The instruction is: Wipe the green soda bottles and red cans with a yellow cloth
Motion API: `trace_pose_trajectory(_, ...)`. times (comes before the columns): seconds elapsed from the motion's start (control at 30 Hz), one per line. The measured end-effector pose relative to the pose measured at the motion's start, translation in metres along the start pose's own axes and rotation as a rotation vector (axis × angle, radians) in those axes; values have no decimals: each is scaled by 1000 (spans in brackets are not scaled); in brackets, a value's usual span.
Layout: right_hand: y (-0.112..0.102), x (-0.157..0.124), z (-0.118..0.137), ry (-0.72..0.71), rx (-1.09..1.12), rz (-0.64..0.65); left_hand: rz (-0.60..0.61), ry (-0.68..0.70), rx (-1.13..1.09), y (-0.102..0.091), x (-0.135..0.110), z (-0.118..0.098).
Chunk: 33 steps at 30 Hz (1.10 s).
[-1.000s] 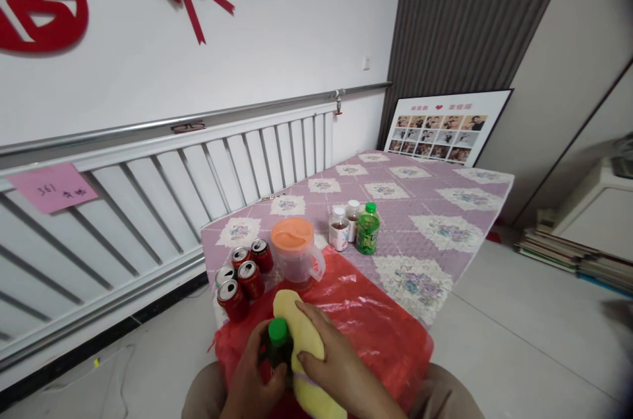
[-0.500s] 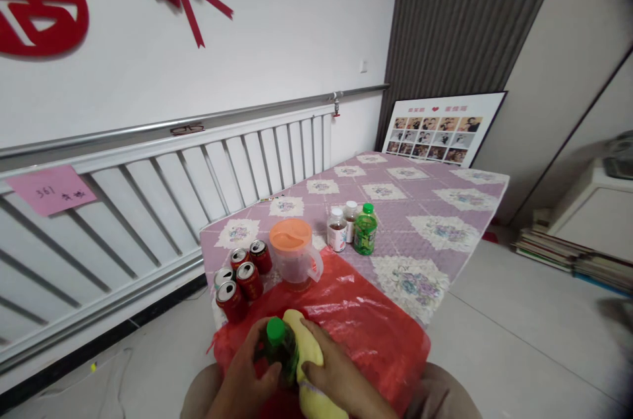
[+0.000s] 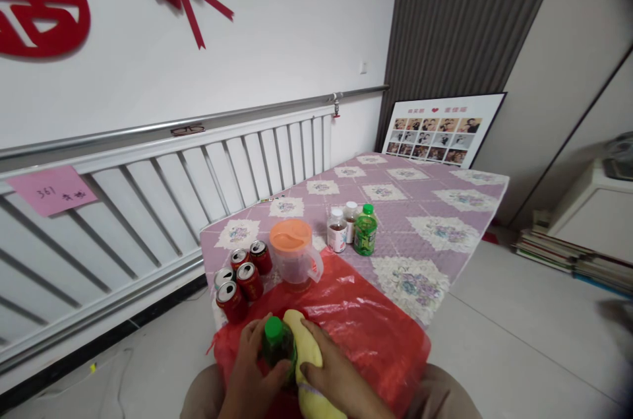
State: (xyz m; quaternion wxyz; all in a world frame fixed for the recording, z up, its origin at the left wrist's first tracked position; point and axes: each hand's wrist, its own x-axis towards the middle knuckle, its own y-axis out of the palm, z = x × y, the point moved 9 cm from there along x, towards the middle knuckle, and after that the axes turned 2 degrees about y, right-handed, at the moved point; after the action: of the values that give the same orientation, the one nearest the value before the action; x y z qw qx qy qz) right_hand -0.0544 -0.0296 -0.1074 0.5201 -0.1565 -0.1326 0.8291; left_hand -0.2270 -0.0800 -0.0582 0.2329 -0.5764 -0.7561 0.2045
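Observation:
My left hand (image 3: 254, 366) is wrapped round a green-capped bottle (image 3: 275, 332) that stands upright near my lap. Pressed against the bottle's right side is a yellow cloth (image 3: 305, 348), which my right hand (image 3: 332, 366) grips. Under both lies a red plastic sheet or bag (image 3: 366, 320) over the table's near end. Beyond my hands stands a clear pitcher (image 3: 294, 267) with an orange lid. Several red drink cans (image 3: 232, 302), opened at the top, stand to its left.
Two white-capped bottles (image 3: 337, 234) and another green bottle (image 3: 365, 234) stand farther back on the flowered tablecloth (image 3: 415, 280). A white radiator (image 3: 227, 165) runs along the left wall. Behind the table leans a photo board (image 3: 440, 128). Stacked books or papers (image 3: 548, 247) lie at right.
The bottle and my left hand have shifted very slightly left. My right hand keeps its hold on the yellow cloth; the other things have stayed put.

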Motion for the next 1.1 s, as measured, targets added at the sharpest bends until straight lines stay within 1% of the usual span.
trace_pose_trajectory(0.07, -1, -1, 2, -4, -2, -4, -9, -11, -1, 2, 0, 0)
trace_pose_trajectory(0.13, -2, -2, 3, 7, 10, -8, 7, -38, -36, 4, 0, 2)
trace_pose_trajectory(0.3, -10, -3, 1, 26, 47, -44, 26, -90, -244, 5, 0, 5)
trace_pose_trajectory(0.43, -19, -4, 9, -13, 70, -110, -18, -84, -323, 3, 0, 4)
trace_pose_trajectory(0.57, -22, -12, 27, -77, 21, -125, 5, -88, -267, -2, -1, -2)
trace_pose_trajectory(0.67, -17, -20, 39, -118, -65, -102, 19, -112, -166, -7, -2, -8)
trace_pose_trajectory(0.73, -13, -22, 46, -148, -126, -82, 6, -139, -105, -9, -3, -8)
trace_pose_trajectory(0.8, -10, -21, 51, -166, -168, -66, -31, -157, -85, -11, -4, -6)
trace_pose_trajectory(0.87, -10, -18, 56, -174, -184, -54, -48, -146, -116, -10, -3, -4)
trace_pose_trajectory(0.97, -12, -12, 67, -193, -184, -30, -5, -112, -161, -8, 0, -8)
trace_pose_trajectory(1.03, -14, -8, 74, -202, -178, -6, 34, -129, -113, -10, 0, -11)
trace_pose_trajectory(1.1, -16, -5, 80, -200, -169, 22, 46, -158, -42, -16, -1, -16)
